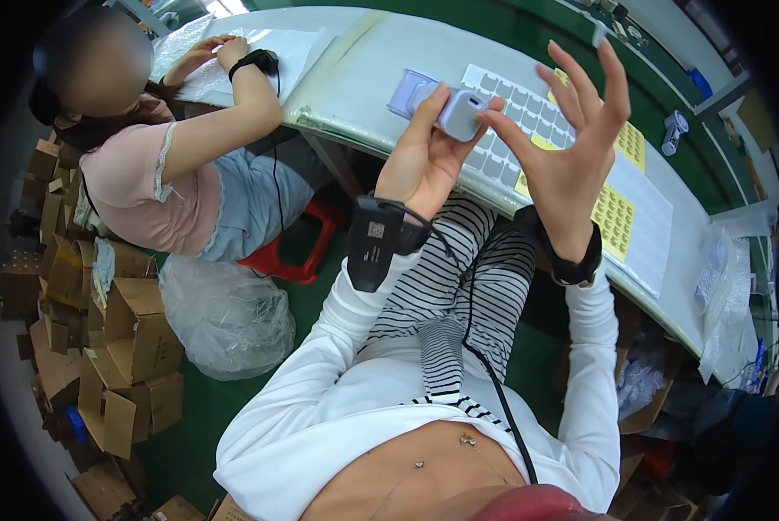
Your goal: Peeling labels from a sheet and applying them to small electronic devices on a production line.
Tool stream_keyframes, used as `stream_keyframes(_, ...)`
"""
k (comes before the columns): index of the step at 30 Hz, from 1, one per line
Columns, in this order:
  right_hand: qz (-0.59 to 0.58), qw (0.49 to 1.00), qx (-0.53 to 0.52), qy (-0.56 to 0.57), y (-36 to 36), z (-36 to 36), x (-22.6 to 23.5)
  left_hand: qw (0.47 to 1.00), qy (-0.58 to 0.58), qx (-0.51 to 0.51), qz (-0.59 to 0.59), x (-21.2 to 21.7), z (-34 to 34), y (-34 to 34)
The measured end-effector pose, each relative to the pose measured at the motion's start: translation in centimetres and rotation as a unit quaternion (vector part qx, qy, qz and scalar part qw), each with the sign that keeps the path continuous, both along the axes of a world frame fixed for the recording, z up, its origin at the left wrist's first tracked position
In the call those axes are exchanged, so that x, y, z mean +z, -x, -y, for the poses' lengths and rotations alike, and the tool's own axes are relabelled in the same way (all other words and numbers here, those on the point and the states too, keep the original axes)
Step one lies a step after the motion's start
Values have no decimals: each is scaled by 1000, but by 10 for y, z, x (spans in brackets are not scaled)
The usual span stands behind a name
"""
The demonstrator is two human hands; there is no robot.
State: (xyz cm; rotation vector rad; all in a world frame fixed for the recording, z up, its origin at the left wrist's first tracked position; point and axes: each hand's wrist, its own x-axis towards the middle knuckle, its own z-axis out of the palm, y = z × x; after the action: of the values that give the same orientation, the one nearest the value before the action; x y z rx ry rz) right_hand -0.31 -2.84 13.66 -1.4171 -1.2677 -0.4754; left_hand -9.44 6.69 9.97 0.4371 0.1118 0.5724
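Observation:
My left hand (420, 169) is closed round a lavender plastic device (461, 115) with a rounded block-shaped end and a small dark slot. The device is held above the table, its paler flat part pointing left. My right hand (571, 143) is raised beside it with the fingers spread. Its thumb tip is at the device's right edge; whether it touches, I cannot tell. A small pale, translucent bit (599, 35) shows at one right fingertip, too blurred to name. Beneath my hands lies a white sheet of grey rounded stickers (496, 167).
Yellow sticker sheets (613, 221) lie right of my hand on the white table (359, 78). A similar lavender device (676, 130) is beyond. At left a co-worker (159, 174) sits with hands on the table. Cardboard boxes (142, 330) and a clear plastic bag (224, 317) are on the floor.

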Motion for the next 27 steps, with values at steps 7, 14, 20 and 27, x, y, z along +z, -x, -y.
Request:
stream_keyframes(7, -109, 991, 72, -23, -16, -20, -20, 999, 27, 18, -19, -9, 4, -3)
stream_keyframes(14, -265, 964, 2, 4, -102, 29, -34, 922, -340, -57, -175, -35, -112, -23)
stream_keyframes(20, -306, 943, -15, 126, -114, 79, -43, 665, -598, 48, -445, -76, -219, -56)
stream_keyframes(27, -335, 920, -60, 194, -145, 128, -42, 450, -731, 113, -500, -74, -227, -60)
